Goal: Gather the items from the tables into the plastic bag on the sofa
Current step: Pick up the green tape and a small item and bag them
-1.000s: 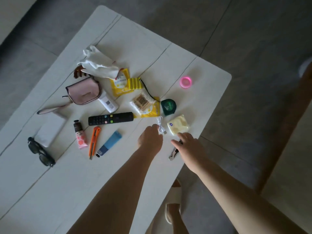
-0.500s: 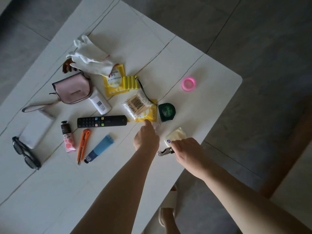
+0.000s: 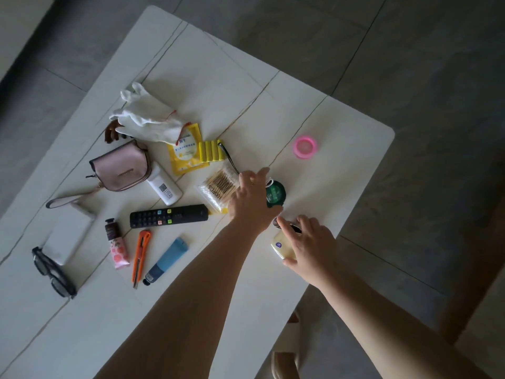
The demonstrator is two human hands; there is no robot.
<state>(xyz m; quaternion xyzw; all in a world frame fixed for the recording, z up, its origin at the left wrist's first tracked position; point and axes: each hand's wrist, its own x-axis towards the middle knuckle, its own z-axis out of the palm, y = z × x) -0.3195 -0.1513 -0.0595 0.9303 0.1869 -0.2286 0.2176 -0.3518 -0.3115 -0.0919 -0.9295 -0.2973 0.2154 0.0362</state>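
Observation:
On the white table [image 3: 341, 165] my left hand [image 3: 250, 199] lies against the green tape measure [image 3: 276, 194]. A bit of white cable [image 3: 270, 183] shows at its fingers, apparently held. My right hand [image 3: 308, 244] grips a pale yellow packet [image 3: 280, 243] between thumb and fingers near the table's right edge. Its fingertips also cover a metal nail clipper [image 3: 284, 225]. A bag of cotton swabs [image 3: 217, 187] sits just left of my left hand. The plastic bag and sofa are out of view.
Left of my hands lie a black remote [image 3: 169, 216], blue tube [image 3: 166, 259], orange cutter [image 3: 141, 254], pink hand cream [image 3: 117, 247], sunglasses [image 3: 53, 272], pink purse [image 3: 121, 169], white gloves [image 3: 147, 119], yellow sachet [image 3: 185, 149]. A pink ring [image 3: 305, 146] lies far right. Grey tiled floor surrounds the table.
My left hand covered the white cable, then moved up and right to the tape measure. My right hand closed on the yellow packet and the nail clipper and pulled them toward the edge.

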